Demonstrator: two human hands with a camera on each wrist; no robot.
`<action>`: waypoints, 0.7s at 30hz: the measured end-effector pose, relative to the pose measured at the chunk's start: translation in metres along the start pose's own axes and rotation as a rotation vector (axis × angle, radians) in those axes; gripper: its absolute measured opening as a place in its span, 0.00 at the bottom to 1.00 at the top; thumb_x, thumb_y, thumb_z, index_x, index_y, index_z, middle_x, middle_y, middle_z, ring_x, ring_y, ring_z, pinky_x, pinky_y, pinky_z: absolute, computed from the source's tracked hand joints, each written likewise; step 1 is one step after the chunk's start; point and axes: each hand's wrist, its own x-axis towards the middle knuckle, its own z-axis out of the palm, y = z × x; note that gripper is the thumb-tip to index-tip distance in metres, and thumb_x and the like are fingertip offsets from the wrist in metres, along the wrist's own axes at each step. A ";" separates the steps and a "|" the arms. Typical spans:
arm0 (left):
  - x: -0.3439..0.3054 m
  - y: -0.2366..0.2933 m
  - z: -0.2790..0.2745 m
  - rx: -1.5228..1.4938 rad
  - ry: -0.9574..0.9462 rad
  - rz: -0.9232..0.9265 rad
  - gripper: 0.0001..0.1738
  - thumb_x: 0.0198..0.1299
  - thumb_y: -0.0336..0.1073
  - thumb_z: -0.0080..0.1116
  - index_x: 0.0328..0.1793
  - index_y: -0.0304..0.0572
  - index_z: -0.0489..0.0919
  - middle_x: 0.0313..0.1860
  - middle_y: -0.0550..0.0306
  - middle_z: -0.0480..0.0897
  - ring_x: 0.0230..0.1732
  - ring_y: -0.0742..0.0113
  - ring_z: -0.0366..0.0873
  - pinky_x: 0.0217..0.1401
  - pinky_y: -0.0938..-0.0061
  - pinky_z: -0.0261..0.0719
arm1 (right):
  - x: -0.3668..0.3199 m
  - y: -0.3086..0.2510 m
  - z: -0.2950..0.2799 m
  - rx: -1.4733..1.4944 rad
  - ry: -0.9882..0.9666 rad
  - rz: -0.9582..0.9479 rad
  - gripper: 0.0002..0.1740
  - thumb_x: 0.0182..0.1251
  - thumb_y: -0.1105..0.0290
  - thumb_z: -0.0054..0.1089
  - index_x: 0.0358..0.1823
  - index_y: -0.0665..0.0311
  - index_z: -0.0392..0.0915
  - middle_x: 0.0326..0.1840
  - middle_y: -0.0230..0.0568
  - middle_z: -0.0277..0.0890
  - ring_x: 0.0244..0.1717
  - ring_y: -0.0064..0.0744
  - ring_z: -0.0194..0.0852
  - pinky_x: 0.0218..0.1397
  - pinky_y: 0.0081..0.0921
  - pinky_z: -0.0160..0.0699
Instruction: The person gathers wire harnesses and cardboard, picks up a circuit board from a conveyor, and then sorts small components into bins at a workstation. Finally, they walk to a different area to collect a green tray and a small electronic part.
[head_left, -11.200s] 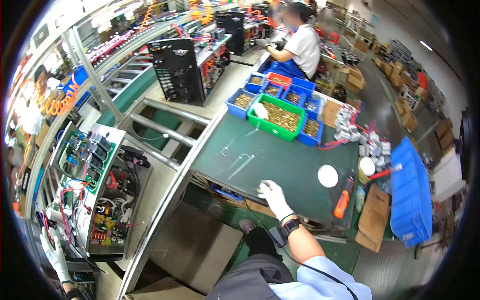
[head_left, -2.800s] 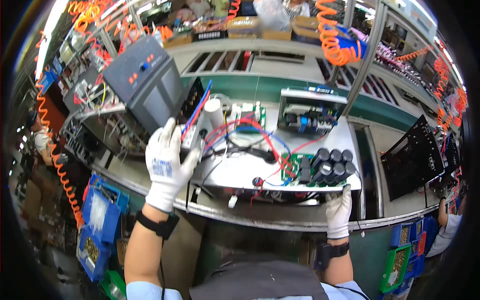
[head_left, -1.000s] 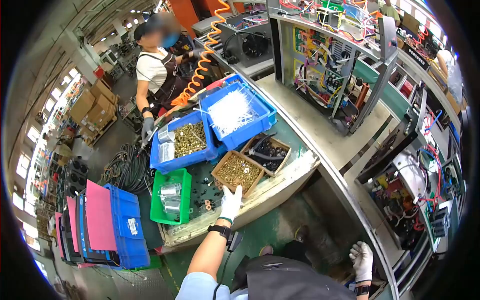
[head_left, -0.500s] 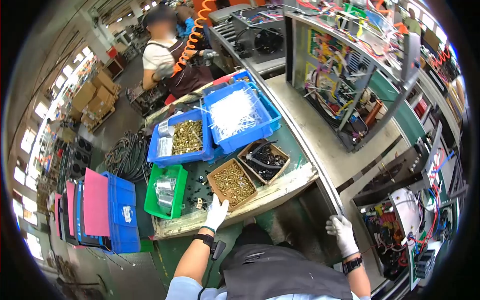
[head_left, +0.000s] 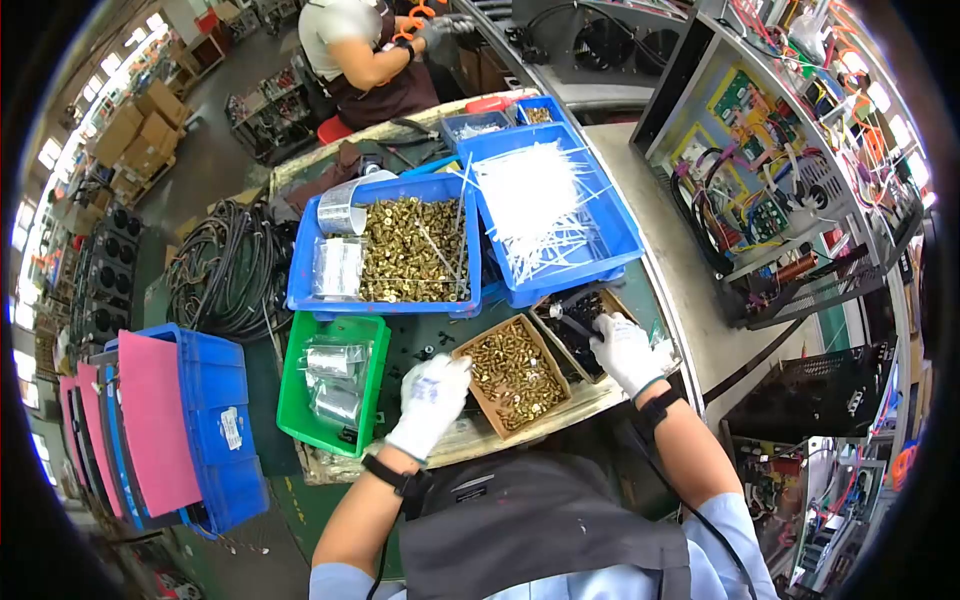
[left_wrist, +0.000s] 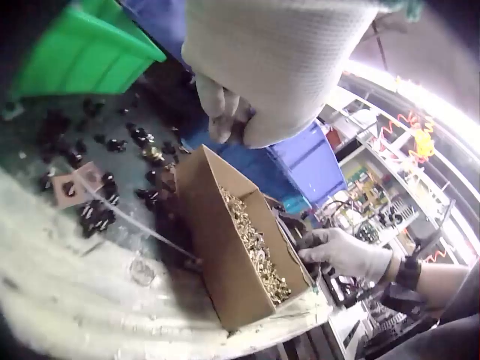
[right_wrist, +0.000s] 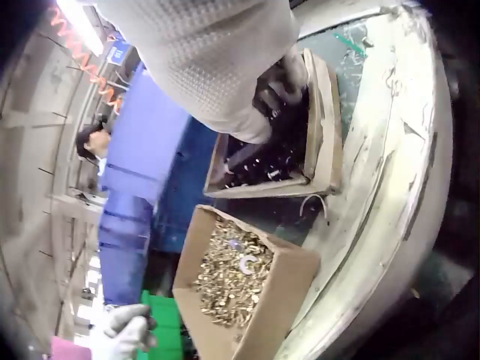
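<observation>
My gloved left hand [head_left: 432,400] is at the left side of a cardboard box of brass screws [head_left: 515,378]. Its fingers [left_wrist: 217,112] are loosely curled over the box's corner in the left wrist view, with nothing visibly held. My gloved right hand [head_left: 625,352] reaches into a second cardboard box [right_wrist: 324,124] of small black screws [head_left: 583,340]. In the right wrist view its thumb and bent fingers [right_wrist: 289,79] dip among the dark pieces. I cannot tell whether they pinch any. A black strip [head_left: 572,322] lies across those pieces.
Behind the boxes stand a blue bin [head_left: 465,300] of larger brass fasteners and a blue tray [head_left: 630,240] of white cable ties. A green bin [head_left: 295,415] with clear packets is at left. Loose black screws [left_wrist: 112,142] lie on the bench. Open machine chassis [head_left: 760,190] are at right.
From the conveyor side, my right hand has moved over into the black-screw box. My left hand stays by the brass-screw box; its fingers are now more curled. The view has come closer to the bench.
</observation>
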 end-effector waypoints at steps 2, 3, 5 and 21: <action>0.022 0.004 0.016 0.058 -0.143 0.028 0.09 0.60 0.36 0.53 0.43 0.48 0.82 0.33 0.54 0.80 0.33 0.56 0.79 0.35 0.64 0.78 | 0.011 0.000 0.007 -0.127 -0.069 -0.002 0.13 0.58 0.62 0.60 0.42 0.59 0.77 0.40 0.49 0.75 0.45 0.49 0.77 0.47 0.42 0.75; 0.033 0.012 0.022 0.057 -0.227 -0.023 0.10 0.61 0.37 0.52 0.44 0.49 0.82 0.33 0.54 0.80 0.32 0.56 0.79 0.35 0.64 0.78 | 0.012 -0.002 0.004 -0.130 -0.075 0.014 0.13 0.58 0.62 0.60 0.42 0.59 0.77 0.40 0.49 0.75 0.45 0.49 0.77 0.47 0.42 0.75; 0.045 0.025 0.036 0.039 -0.302 0.048 0.12 0.62 0.39 0.51 0.47 0.48 0.81 0.33 0.54 0.79 0.33 0.56 0.79 0.35 0.63 0.78 | 0.013 -0.006 -0.007 -0.214 -0.172 -0.059 0.13 0.58 0.61 0.59 0.41 0.59 0.76 0.40 0.49 0.75 0.44 0.50 0.77 0.46 0.43 0.75; 0.047 0.080 0.080 0.004 -0.289 -0.284 0.09 0.59 0.37 0.54 0.42 0.42 0.77 0.42 0.50 0.77 0.40 0.52 0.80 0.42 0.60 0.78 | -0.066 0.132 -0.060 0.099 0.333 0.119 0.08 0.52 0.69 0.64 0.33 0.62 0.78 0.31 0.45 0.77 0.36 0.49 0.77 0.40 0.38 0.75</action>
